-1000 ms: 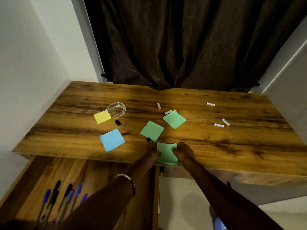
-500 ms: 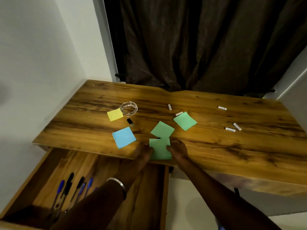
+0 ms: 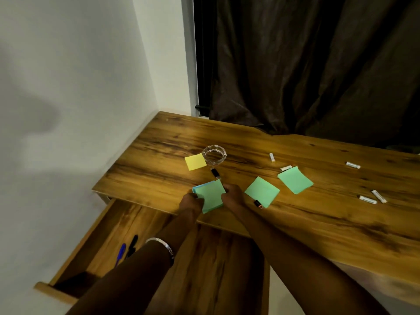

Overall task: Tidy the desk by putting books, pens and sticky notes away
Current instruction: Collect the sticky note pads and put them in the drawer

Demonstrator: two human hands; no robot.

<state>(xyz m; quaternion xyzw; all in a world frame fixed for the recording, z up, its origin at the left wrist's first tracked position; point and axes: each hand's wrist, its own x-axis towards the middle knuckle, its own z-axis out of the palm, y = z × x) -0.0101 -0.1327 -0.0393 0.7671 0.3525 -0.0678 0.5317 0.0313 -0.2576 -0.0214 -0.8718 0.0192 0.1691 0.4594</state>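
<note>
Shifted left since a moment ago, the green sticky pad (image 3: 210, 196) now covers the blue pad (image 3: 195, 188) at the desk's (image 3: 159, 160) near edge, pinched between left hand (image 3: 192, 201) and right hand (image 3: 231, 195); uneven pressure could slide them apart.

**Occluded, cropped and indeterminate elements**

The blue sticky note (image 3: 194, 188) is almost wholly covered by the green sticky note (image 3: 210, 195) lying on it; only a thin blue edge shows at the left. The left hand (image 3: 190, 201) and right hand (image 3: 232, 194) hide the green note's lower side edges, and whether the fingers curl under the paper cannot be told. The left forearm covers most of the open drawer (image 3: 100, 237); only the upper parts of a blue pen (image 3: 121, 252) and a black pen (image 3: 133, 243) show. The small white cylinders (image 3: 367, 199) are too small to identify. The desk (image 3: 318, 223) is cut off at the right edge.
</note>
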